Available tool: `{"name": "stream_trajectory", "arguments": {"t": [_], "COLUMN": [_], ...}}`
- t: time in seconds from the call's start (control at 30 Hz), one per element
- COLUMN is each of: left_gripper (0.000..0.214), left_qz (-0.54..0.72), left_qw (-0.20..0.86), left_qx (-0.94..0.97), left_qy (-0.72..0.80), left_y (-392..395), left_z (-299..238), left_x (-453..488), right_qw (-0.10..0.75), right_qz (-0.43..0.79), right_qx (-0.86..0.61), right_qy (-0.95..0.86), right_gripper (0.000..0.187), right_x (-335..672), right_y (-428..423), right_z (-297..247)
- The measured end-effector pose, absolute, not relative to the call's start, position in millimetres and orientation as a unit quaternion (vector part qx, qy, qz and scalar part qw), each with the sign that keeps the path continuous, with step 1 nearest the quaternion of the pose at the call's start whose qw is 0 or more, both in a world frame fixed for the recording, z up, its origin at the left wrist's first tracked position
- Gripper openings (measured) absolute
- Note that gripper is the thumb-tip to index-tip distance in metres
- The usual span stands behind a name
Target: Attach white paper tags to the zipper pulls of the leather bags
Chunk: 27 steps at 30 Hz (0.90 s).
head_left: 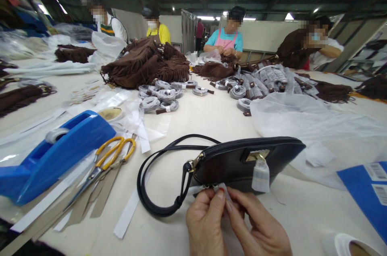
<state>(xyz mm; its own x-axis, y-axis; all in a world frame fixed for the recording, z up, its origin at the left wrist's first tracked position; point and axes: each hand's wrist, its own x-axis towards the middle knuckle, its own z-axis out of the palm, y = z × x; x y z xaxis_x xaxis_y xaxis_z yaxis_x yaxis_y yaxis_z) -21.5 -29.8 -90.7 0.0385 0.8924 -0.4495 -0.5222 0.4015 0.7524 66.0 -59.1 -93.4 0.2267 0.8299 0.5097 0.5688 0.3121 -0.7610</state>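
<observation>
A small black handbag stands on the table in front of me, with a zipped top, a gold-coloured lock plate and a looped black wrist strap. Something wrapped in translucent white material hangs from the lock. Just in front of the bag's lower left part, my left hand and my right hand meet, fingertips pinched together on a thin white strip. Small metal pieces show right above the left fingertips. My fingers partly hide the strip and the bag's bottom edge.
On the left lie a blue tape dispenser, yellow-handled scissors and paper strips. Brown fringed bags and wrapped coiled straps are piled farther back. A white roll sits front right. Several co-workers sit opposite.
</observation>
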Motion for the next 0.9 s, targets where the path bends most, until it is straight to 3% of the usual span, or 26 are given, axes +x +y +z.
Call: {"name": "stream_trajectory", "arguments": {"t": [0.4, 0.57, 0.9], "left_gripper": [0.028, 0.024, 0.022], "left_qz": [0.471, 0.459, 0.472], "left_qw": [0.752, 0.756, 0.712], "left_qx": [0.142, 0.207, 0.263], "left_qy": [0.439, 0.418, 0.448], "left_y": [-22, -22, -25], "left_z": [-70, -79, -81], "left_x": [-32, -40, -39], "right_qw": [0.531, 0.475, 0.488], "right_qz": [-0.074, -0.083, -0.14], "right_qx": [-0.505, -0.489, -0.487], "right_qy": [-0.676, -0.727, -0.711], "right_gripper": [0.04, 0.045, 0.05], "right_x": [58, 66, 58], "right_y": [-56, -56, -54], "right_z": [-104, -97, -113]}}
